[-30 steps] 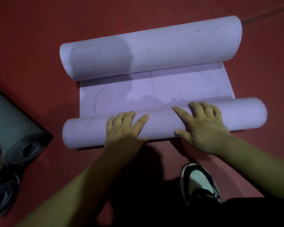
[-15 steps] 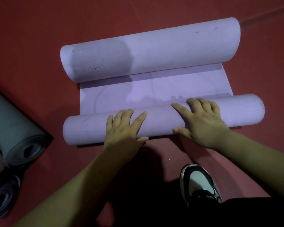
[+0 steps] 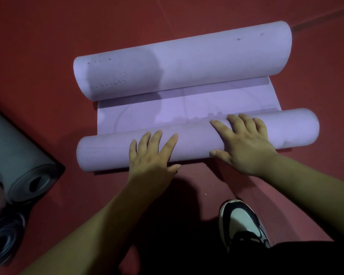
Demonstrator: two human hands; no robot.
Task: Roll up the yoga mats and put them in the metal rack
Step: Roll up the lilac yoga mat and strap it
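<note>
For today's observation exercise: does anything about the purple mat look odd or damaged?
The purple foam yoga mat is rolled from both ends: thick far roll, thinner near roll under the left hand and right hand. Rows of small pits mark the far roll's left part.

The left edge cuts off the grey rolled mat (image 3: 16, 155); I think dark cloth (image 3: 296, 259) hides the heel of the shoe (image 3: 239, 219).

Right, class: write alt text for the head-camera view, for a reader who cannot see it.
A person's left hand and right hand press flat on the near roll of a lilac foam yoga mat lying on a red floor; its far end is a fatter roll. A rolled dark grey mat lies at the left, a black-and-white trainer below.
</note>
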